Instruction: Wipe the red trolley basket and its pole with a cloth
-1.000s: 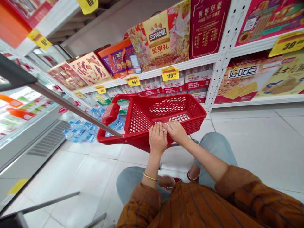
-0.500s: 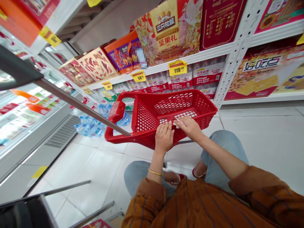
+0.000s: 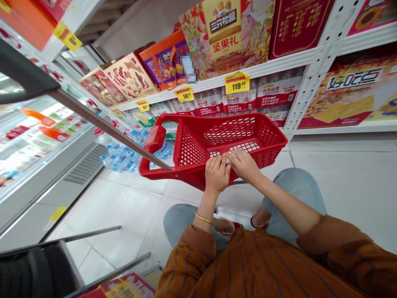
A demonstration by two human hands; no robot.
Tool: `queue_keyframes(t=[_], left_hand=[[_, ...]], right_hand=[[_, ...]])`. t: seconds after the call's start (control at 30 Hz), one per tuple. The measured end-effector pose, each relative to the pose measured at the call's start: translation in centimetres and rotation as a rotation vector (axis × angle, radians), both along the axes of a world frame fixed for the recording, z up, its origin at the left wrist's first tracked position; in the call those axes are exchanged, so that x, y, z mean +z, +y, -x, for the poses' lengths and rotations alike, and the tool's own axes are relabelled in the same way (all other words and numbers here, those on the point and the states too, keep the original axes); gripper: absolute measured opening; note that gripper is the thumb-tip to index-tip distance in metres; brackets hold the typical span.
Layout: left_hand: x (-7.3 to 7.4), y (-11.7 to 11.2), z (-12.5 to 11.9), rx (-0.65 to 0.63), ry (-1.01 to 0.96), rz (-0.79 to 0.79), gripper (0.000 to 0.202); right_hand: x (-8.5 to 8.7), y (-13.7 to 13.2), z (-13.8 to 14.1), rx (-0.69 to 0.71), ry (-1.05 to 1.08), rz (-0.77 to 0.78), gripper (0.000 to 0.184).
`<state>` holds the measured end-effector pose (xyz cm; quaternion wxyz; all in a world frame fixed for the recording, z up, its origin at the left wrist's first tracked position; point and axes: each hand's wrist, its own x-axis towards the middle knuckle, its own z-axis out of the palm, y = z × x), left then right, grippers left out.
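A red plastic shopping basket with a long handle stands on the white tiled floor in front of my knees. Both my hands meet at its near rim. My left hand has its fingers curled over the rim. Beside it, touching, my right hand pinches a small pale thing that I cannot make out. The basket's inside looks bare through the mesh. I wear a brown striped jacket and a gold bangle on the left wrist.
Store shelves behind the basket hold boxed gift packs, bottled water packs and yellow price tags. Wrapped water bottles lie on the floor at left. A glass-fronted chiller runs along the left, with a metal bar crossing in front.
The view shifted and the basket sits a little more to the right in the picture. My two hands parted slightly, then came together again at the rim.
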<state>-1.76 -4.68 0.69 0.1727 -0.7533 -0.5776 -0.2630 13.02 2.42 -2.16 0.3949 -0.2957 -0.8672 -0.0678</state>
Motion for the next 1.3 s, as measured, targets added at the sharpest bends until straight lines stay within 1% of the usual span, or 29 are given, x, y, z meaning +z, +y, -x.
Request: queue_keyframes(t=[0.1,0.27,0.4,0.5,0.6,0.77,0.9,1.0,1.13,1.3], left_hand=[[0.0,0.0,0.2,-0.006,-0.002,0.003,0.039],[0.0,0.0,0.7,-0.037,0.009,-0.017,0.035],[-0.1,0.1,0.9,-0.038,0.027,-0.01,0.035],[-0.2,0.1,1.0,-0.049,0.031,-0.034,0.035],[-0.3,0.2,1.0,-0.061,0.035,-0.069,0.034],[-0.6,0.3,0.6,-0.025,0.0,-0.095,0.034],[-0.8,0.3,0.2,-0.004,-0.037,-0.112,0.033],[-0.7,0.1,0.0,0.002,-0.045,-0.121,0.032],[-0.5,0.0,0.1,0.0,-0.032,-0.12,0.031],[-0.6,-0.1,0.6,-0.016,-0.003,-0.106,0.031]], right_hand=[[-0.4,0.0,0.5,-0.05,-0.028,-0.052,0.035],[-0.9,0.7,-0.4,-0.022,-0.071,-0.113,0.039],[-0.9,1.1,-0.9,-0.02,-0.096,-0.188,0.037],[-0.9,1.2,-1.3,-0.034,-0.106,-0.227,0.035],[-1.1,1.4,-2.0,-0.055,-0.109,-0.218,0.034],[-1.2,1.3,-3.0,-0.08,-0.079,-0.131,0.033],[-0.9,0.5,-2.0,-0.089,0.016,-0.044,0.034],[-0.8,-0.3,-0.5,-0.055,0.035,-0.03,0.038],[-1.4,-0.5,0.6,-0.053,0.038,-0.082,0.04],[-1.8,-0.1,0.1,-0.079,-0.002,-0.168,0.037]])
